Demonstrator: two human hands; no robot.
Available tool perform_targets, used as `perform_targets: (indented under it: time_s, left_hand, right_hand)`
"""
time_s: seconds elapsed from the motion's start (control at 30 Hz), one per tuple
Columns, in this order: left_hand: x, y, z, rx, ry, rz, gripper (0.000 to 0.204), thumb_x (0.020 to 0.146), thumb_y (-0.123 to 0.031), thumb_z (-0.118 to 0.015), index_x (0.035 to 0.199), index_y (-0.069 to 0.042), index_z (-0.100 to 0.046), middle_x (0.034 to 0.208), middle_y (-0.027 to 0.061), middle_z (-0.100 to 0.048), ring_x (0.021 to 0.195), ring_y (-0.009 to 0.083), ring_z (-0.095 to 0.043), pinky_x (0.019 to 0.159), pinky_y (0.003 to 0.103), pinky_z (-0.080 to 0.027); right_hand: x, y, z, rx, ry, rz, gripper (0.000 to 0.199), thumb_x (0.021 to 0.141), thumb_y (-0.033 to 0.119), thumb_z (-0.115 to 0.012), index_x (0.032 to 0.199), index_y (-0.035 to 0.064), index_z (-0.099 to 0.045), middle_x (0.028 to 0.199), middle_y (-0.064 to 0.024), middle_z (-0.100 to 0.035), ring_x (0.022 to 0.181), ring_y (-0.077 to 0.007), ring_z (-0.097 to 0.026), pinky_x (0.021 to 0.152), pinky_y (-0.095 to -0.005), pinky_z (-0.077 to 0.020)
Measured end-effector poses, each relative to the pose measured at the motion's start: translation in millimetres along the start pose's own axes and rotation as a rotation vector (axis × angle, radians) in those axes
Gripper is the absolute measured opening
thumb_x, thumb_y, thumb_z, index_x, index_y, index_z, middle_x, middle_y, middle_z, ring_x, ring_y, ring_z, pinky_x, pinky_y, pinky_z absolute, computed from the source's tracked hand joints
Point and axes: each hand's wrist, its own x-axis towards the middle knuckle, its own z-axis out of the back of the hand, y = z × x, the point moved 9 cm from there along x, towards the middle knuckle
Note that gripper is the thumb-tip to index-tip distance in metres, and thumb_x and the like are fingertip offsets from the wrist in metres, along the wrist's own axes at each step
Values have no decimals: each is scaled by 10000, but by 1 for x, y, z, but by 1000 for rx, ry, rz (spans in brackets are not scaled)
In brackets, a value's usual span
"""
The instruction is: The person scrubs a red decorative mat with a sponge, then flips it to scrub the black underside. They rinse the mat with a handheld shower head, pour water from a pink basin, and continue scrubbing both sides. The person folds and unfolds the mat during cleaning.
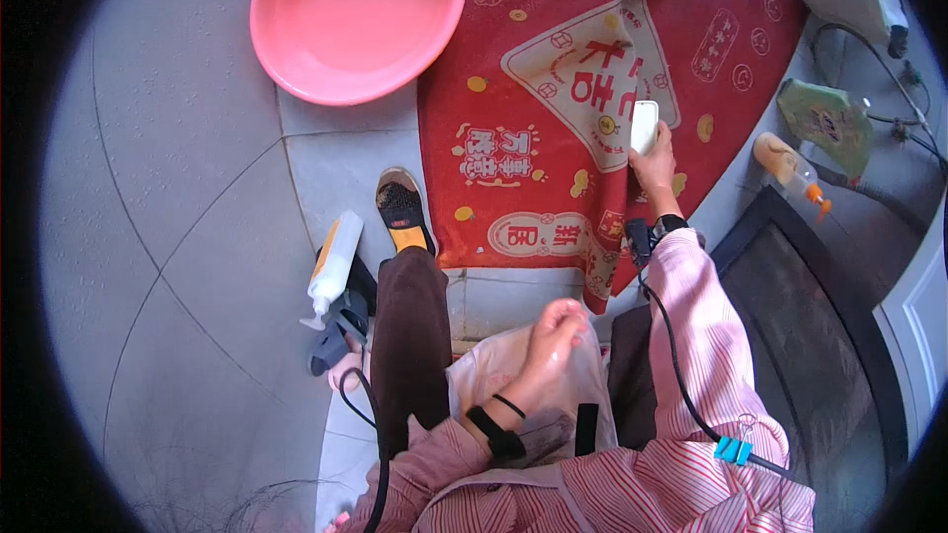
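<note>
The person's right hand is closed around a white oblong block with rounded corners, fingers wrapped along its side. That block sits above the patterned red mat, right by the fold that runs toward the person's lap; whether it touches the cloth, I can't tell from here. The left hand hangs over the lap, fingers loosely curled and skin shiny (wet, by the look of it), and I can't make out whether anything is inside that curl.

A wide pink basin stands beside the mat's far left corner. Just below the mat's left edge, a dark shoe is planted on pale tile. Left of the leg, a white pump bottle lies against some grey footwear. Over on the right, a bottle with an orange pump lies near a green packet.
</note>
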Motion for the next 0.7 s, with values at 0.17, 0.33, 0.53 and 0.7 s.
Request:
perform_targets:
  time_s: [0.17,0.33,0.53,0.7]
  left_hand:
    - [85,-107,34,819,-479,-676,378,918,-185,-678,1231,-11,-556,1134,138,-646,1040,309,-640,914,412,-514]
    - [111,-257,51,1515,-804,-1052,1008,764,-336,-843,1531,21,-294,1582,260,-311,1445,429,-329,1140,584,-296]
    - [175,-261,63,1820,-778,-719,1309,584,-415,-947,1586,-2,-213,1665,232,-166,1535,403,-190,1165,620,-269]
    - [176,-260,70,1787,-778,-839,1338,549,-389,-958,1597,-25,-211,1681,200,-147,1542,387,-181,1170,603,-276]
  right_hand:
    - [13,-5,38,11,-167,68,836,721,253,-794,1442,59,-417,1333,-248,-573,1218,-448,-556,1039,-504,-471]
    - [-44,151,46,118,-45,792,819,716,192,-814,1436,22,-464,1339,-194,-597,1218,-375,-577,1045,-451,-487]
    - [-43,199,-56,-107,205,1234,542,755,115,-765,1268,250,-655,1247,-148,-629,1111,-348,-611,938,-459,-518]
    - [97,173,70,-457,-246,1182,572,741,120,-764,1282,247,-633,1258,-143,-605,1092,-336,-611,839,-453,-535]
